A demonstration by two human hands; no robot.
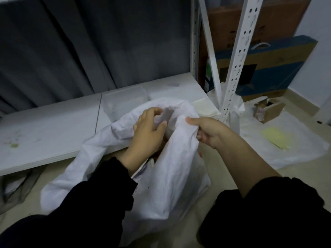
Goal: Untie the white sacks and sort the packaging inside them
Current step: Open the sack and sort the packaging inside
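A white sack [172, 178] stands on the floor in front of me, its mouth pulled open. My right hand [206, 131] grips the sack's right rim, fabric bunched between thumb and fingers. My left hand [149, 127] reaches over the mouth with curled fingers on a grey-white piece of packaging [167, 114] at the far rim. The sack's contents are mostly hidden; only a bit of brown and red shows between my wrists.
A low white shelf board [53, 129] lies behind the sack, with clear plastic trays [125, 101]. A white slotted rack post [236, 56] stands at right. Beyond it are cardboard boxes [268, 68], a small open carton [270, 110], and plastic sheeting with a yellow sheet [275, 138].
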